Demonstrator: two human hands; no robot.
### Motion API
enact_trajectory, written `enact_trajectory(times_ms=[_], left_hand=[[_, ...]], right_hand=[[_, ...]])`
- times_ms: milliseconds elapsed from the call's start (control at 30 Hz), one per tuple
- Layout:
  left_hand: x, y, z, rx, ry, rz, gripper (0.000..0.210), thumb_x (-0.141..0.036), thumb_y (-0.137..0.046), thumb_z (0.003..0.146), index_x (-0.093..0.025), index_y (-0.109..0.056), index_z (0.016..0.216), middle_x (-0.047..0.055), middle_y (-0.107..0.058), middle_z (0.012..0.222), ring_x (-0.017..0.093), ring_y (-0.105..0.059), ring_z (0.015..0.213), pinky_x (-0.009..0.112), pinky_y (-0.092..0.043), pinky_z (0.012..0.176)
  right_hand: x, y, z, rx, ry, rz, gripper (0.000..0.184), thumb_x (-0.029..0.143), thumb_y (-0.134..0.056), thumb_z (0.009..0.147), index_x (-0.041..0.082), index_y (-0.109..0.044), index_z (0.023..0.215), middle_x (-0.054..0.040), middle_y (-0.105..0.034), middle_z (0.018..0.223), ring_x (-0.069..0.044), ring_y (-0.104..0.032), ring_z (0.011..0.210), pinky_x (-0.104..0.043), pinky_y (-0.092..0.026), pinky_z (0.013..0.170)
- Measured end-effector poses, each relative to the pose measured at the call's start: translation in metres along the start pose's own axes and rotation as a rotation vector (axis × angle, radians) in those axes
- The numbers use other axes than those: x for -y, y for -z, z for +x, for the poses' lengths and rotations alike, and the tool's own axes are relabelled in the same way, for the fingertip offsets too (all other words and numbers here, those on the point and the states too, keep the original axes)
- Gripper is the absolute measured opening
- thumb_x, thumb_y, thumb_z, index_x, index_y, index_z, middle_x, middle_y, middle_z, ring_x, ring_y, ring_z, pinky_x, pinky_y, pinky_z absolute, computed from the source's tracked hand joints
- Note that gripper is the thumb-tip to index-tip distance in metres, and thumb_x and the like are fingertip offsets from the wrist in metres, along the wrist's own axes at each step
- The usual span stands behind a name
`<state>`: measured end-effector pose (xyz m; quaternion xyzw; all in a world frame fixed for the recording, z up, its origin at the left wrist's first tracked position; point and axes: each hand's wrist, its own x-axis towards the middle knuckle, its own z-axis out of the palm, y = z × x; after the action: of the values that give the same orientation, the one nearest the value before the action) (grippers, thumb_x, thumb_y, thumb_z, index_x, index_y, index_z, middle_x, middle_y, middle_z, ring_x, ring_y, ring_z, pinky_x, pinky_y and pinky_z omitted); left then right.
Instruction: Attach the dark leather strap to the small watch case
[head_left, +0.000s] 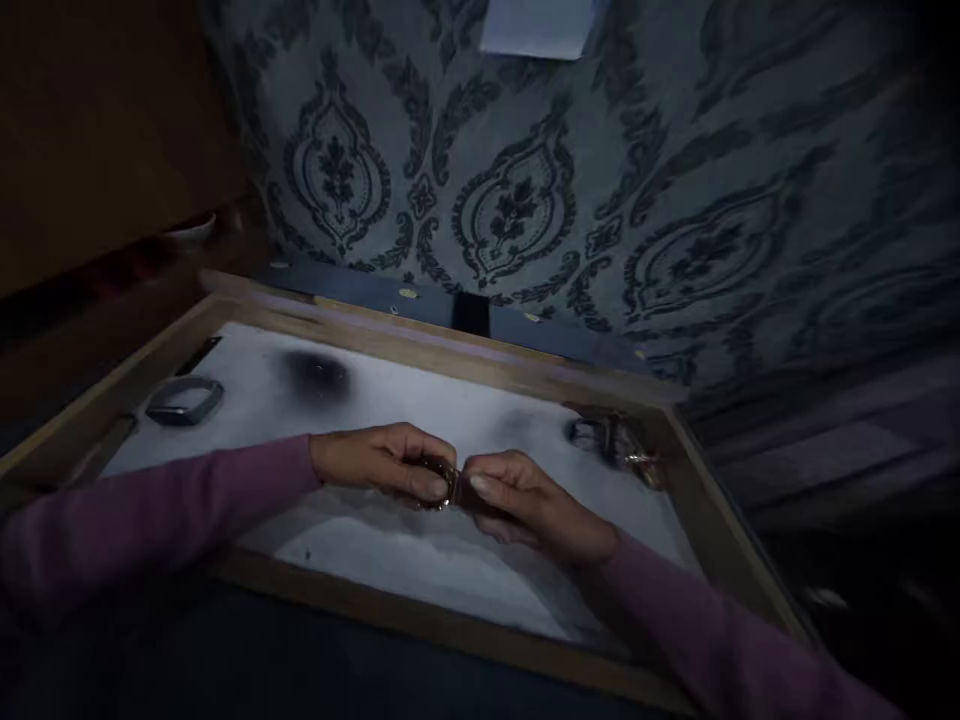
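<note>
Over the middle of a shallow wooden tray with a white floor, I hold what looks like a wristwatch (448,492). My left hand (390,465) is closed on its round, shiny-edged case, the thumb lying across the face. My right hand (521,500) pinches the dark strap (466,492) just beside the case, thumb on top and fingers curled beneath. Both hands nearly touch at the fingertips. Most of the watch is hidden by my fingers, and the light is dim.
The wooden tray (450,365) has raised sides. In its left part lies a grey, metallic band-like loop (185,400). Several small dark and shiny things (615,440) lie in the right far corner. Behind stands a patterned wall (517,200) with a white panel (536,28).
</note>
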<state>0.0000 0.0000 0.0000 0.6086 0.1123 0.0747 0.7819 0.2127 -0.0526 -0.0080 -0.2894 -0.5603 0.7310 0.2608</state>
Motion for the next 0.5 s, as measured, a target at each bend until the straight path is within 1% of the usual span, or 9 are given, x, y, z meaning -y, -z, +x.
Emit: enact_trajectory(times_ms=[100, 200, 300, 367, 500], left_hand=[[0.001, 0.001, 0.0, -0.008, 0.004, -0.011, 0.03, -0.042, -0.064, 0.084, -0.014, -0.054, 0.08, -0.004, -0.045, 0.067, 0.007, -0.035, 0.054, 0.021, -0.029, 0.052], [0.002, 0.001, 0.0, -0.012, 0.0, -0.017, 0.03, -0.042, -0.063, 0.084, -0.015, -0.053, 0.078, -0.005, -0.042, 0.065, 0.007, -0.033, 0.054, 0.02, -0.028, 0.052], [0.002, 0.0, 0.0, -0.007, 0.0, -0.003, 0.029, -0.04, -0.062, 0.086, -0.015, -0.052, 0.077, -0.006, -0.04, 0.064, 0.007, -0.032, 0.055, 0.021, -0.027, 0.052], [0.001, 0.0, -0.001, 0.0, 0.008, 0.01, 0.028, -0.039, -0.061, 0.086, -0.015, -0.051, 0.076, -0.006, -0.038, 0.064, 0.007, -0.031, 0.055, 0.021, -0.027, 0.052], [0.0, 0.001, -0.001, 0.001, 0.019, 0.056, 0.026, -0.038, -0.059, 0.087, -0.015, -0.05, 0.077, -0.006, -0.036, 0.064, 0.008, -0.03, 0.056, 0.022, -0.026, 0.053]], right_hand=[[0.005, -0.002, -0.002, -0.059, 0.048, -0.19, 0.039, 0.044, -0.046, 0.095, 0.016, -0.048, 0.067, 0.0052, -0.043, 0.051, -0.005, -0.03, 0.04, -0.018, -0.023, 0.039], [0.01, -0.004, -0.004, -0.127, 0.171, -0.539, 0.039, 0.039, -0.041, 0.098, 0.016, -0.05, 0.068, 0.0028, -0.045, 0.057, -0.007, -0.038, 0.049, -0.02, -0.029, 0.048], [0.013, -0.004, -0.006, -0.15, 0.269, -0.806, 0.036, 0.032, -0.037, 0.1, 0.017, -0.048, 0.07, 0.003, -0.044, 0.059, -0.008, -0.041, 0.051, -0.021, -0.03, 0.052], [0.013, -0.004, -0.007, -0.148, 0.3, -0.899, 0.034, 0.028, -0.035, 0.101, 0.018, -0.045, 0.07, 0.0034, -0.042, 0.059, -0.008, -0.041, 0.051, -0.022, -0.03, 0.052], [0.008, -0.002, -0.008, -0.134, 0.327, -0.993, 0.03, 0.023, -0.032, 0.1, 0.019, -0.042, 0.071, 0.0036, -0.04, 0.06, -0.009, -0.037, 0.049, -0.023, -0.029, 0.051]])
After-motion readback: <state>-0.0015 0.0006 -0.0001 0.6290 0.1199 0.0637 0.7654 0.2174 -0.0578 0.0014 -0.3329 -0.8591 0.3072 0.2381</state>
